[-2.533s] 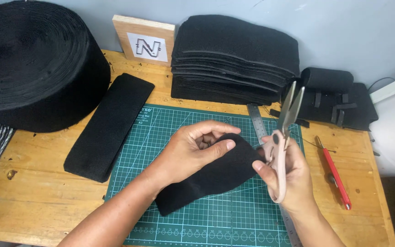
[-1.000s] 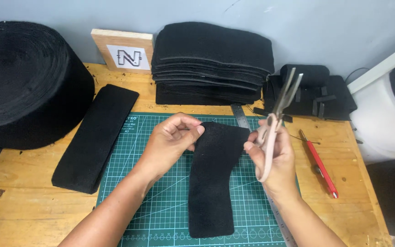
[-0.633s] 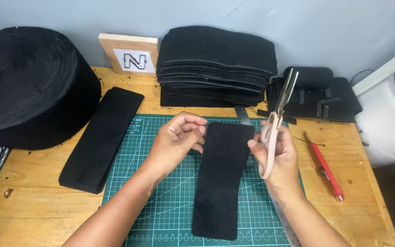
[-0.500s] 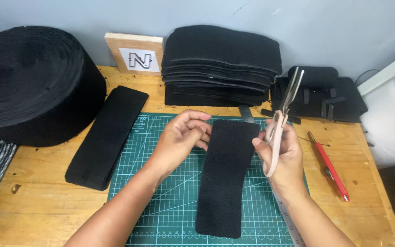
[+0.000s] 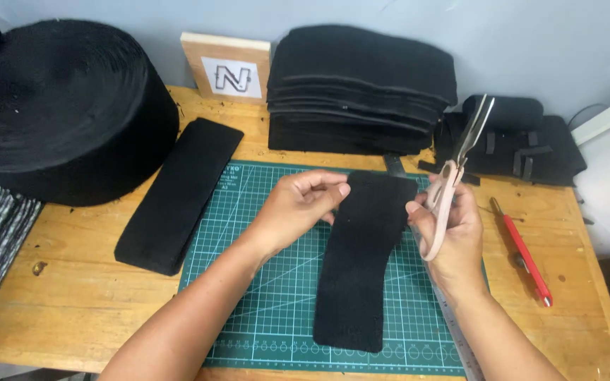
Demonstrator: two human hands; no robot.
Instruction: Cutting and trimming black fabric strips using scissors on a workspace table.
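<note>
While the black felt strip (image 5: 361, 261) lies lengthwise on the green cutting mat (image 5: 262, 282) at worktop centre, left hand (image 5: 298, 208) fingers pinch its far-left edge. Right hand (image 5: 450, 229) grips pink-handled scissors (image 5: 453, 176), blades up, nearly closed; its fingertips at the strip's right edge are partly hidden.

Quick count: one green cutting mat (image 5: 262, 282) under the hands, one pair of scissors (image 5: 453, 176), one red knife (image 5: 524, 254) to their right, two loose black fabric strips (image 5: 361, 261) (image 5: 178, 194), one big roll (image 5: 65, 106), one stack (image 5: 361, 85) beyond.
</note>
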